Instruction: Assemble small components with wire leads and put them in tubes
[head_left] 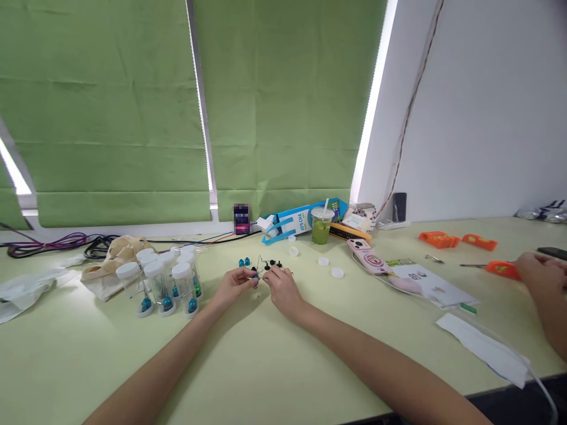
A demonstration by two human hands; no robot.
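In the middle of the table, my left hand pinches a small blue and black piece with a thin bent wire rising beside it. My right hand meets it from the right, fingers pinched together, and what lies in them is too small to make out. Just behind the fingers sit two blue balls and several small black parts on wires. To the left stand several clear tubes with white caps, holding blue pieces and wires; one holds a green piece.
White caps lie right of my hands. Behind are a green drink cup and a blue-white bag. A pink phone rests on the right. Another person's hand is near an orange-handled screwdriver. A cloth bag lies left.
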